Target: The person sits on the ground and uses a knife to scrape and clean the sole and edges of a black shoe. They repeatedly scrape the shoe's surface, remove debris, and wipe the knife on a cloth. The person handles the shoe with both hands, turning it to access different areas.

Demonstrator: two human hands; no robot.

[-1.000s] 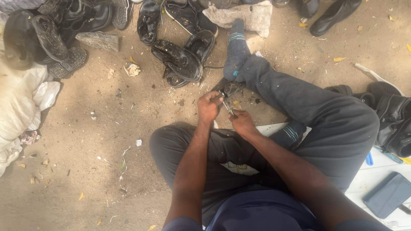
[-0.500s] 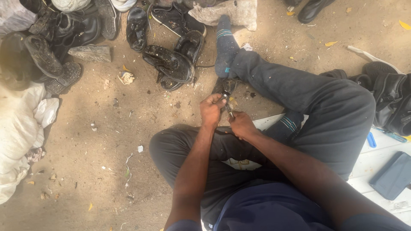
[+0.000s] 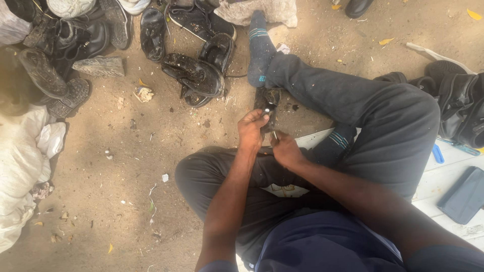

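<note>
Hands, left (image 3: 253, 132) and right (image 3: 283, 149), grip dark shoe piece (image 3: 267, 103).

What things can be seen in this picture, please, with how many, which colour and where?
small dark shoe piece: one, black, held in front of the knees
worn shoes: many, black, top left on the dirt ground
white sacks: a few, left edge
flat case: one, dark grey, right on the white board
blue tool: one, on the board
left hand: holds the piece
right hand: holds a thin tool against it; tool too small to tell
</note>
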